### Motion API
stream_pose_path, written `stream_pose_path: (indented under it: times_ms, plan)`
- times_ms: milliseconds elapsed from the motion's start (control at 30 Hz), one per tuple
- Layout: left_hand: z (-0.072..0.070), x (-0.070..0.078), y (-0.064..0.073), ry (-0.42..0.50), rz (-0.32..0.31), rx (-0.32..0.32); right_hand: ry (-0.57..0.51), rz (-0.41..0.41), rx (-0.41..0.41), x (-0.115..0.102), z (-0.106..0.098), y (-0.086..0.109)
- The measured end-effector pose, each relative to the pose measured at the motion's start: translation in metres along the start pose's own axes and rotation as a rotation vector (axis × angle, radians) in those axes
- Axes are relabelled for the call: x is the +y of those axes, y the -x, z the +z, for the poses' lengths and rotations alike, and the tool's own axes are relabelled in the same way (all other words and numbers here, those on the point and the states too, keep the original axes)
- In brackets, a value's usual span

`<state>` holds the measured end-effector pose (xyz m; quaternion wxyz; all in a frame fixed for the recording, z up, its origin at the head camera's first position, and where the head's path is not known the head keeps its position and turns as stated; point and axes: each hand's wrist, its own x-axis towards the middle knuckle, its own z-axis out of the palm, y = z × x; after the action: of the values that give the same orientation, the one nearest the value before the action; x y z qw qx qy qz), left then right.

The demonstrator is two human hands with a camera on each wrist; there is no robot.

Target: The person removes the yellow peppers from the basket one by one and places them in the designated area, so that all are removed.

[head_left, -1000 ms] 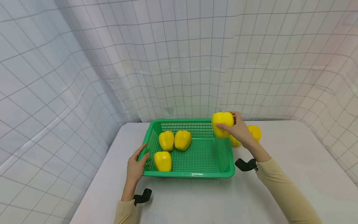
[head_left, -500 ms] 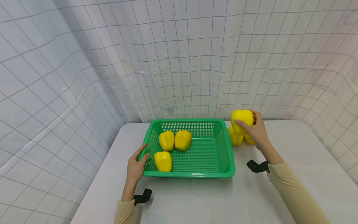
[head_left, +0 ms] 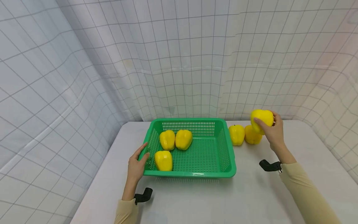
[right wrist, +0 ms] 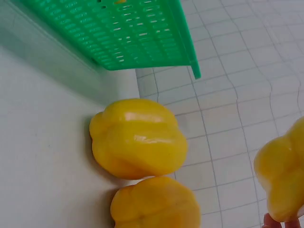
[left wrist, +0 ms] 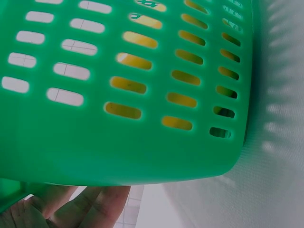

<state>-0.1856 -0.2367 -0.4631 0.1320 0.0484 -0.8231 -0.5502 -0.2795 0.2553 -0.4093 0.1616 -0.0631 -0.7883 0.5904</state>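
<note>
My right hand (head_left: pixel 275 133) grips a yellow bell pepper (head_left: pixel 262 119) and holds it up over the right part of the table. Just below and left of it, two more yellow bell peppers stand side by side, one pepper (head_left: pixel 236 135) close to the basket and another pepper (head_left: pixel 251 137) partly overlapped by the held one. The green plastic basket (head_left: pixel 193 174) carries three yellow peppers in its left half, including a front pepper (head_left: pixel 163 161). At the basket's left rim, my left hand (head_left: pixel 135 166) grips the edge, its fingertips (left wrist: pixel 107 204) showing past the rim in the left wrist view.
The white table (head_left: pixel 179 202) runs in front of the basket and to both sides. A white grid-patterned curtain (head_left: pixel 184 62) surrounds it at the back and sides. Each wrist wears a black mount, such as the right mount (head_left: pixel 269 165).
My right hand has carried the pepper rightward, from over the basket's right rim to past the two table peppers, uncovering them. My left hand and the basket stay in place.
</note>
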Motion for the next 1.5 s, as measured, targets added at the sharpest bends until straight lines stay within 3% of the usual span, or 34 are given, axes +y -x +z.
stream_pose_path:
  times_ms: [400, 700, 1233, 1333, 1467, 1500]
  plan:
    - [-0.001, 0.003, 0.001, 0.012, 0.005, -0.013, 0.089, 0.054, 0.058, 0.03, -0.021, -0.009]
    - [-0.001, 0.003, 0.0, 0.003, -0.001, -0.01, 0.07, 0.127, 0.097, 0.043, -0.026, -0.013]
    - [0.0, 0.002, 0.0, 0.005, -0.011, -0.01, 0.144, 0.217, 0.064, 0.073, -0.03, -0.019]
    - [-0.001, 0.007, 0.002, 0.018, -0.017, -0.017, 0.152, 0.216, 0.042, 0.078, -0.032, -0.018]
    - [-0.002, 0.031, 0.01, 0.014, -0.034, -0.021, 0.168, 0.218, 0.008, 0.084, -0.034, -0.017]
    - [-0.002, 0.031, 0.01, 0.014, -0.035, -0.02, 0.175, 0.222, 0.002, 0.086, -0.034, -0.017]
